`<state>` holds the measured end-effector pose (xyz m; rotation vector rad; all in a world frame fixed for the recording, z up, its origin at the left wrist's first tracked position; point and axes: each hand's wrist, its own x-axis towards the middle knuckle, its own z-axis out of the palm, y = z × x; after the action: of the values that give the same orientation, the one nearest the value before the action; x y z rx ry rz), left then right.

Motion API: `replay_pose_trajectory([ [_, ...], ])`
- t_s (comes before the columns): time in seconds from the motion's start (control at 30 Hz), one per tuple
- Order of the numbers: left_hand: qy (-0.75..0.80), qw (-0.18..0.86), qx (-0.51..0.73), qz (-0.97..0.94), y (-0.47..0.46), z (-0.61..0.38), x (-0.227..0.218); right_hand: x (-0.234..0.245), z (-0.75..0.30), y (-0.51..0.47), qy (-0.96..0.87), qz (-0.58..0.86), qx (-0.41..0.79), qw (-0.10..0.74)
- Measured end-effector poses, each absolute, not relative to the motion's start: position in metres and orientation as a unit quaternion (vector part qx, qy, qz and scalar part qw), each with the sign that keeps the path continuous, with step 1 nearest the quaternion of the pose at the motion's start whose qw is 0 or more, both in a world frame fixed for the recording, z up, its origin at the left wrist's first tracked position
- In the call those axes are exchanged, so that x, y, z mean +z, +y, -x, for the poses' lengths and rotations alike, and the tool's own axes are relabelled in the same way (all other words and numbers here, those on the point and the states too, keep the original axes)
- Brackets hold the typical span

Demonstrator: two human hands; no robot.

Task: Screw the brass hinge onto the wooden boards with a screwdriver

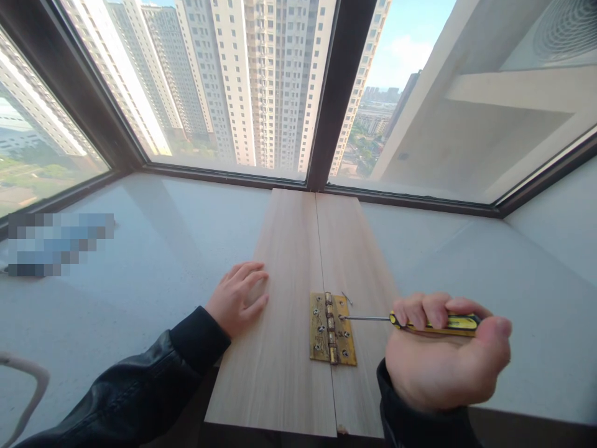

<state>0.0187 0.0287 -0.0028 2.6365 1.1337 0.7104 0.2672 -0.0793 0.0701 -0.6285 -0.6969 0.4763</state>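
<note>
Flanking the hinge [332,328]: boards [289,323], seemingly a loose screw [346,298]

I can read no text, brand or number anywhere here. The yellow handle of my screwdriver [436,322] shows no legible marking, and neither does the brass hinge [332,328].
</note>
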Motion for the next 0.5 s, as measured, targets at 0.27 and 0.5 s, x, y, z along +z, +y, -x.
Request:
replay_pose_trajectory([
  [0.27,0.379,0.095,0.243,-0.888,0.03,-0.018,-0.003,0.076,-0.288,-0.084,-0.328,0.325,0.333,0.822],
  [0.5,0.381,0.098,0.238,-0.888,0.029,-0.019,0.0,0.072,-0.26,-0.093,-0.306,0.31,0.224,0.872],
])
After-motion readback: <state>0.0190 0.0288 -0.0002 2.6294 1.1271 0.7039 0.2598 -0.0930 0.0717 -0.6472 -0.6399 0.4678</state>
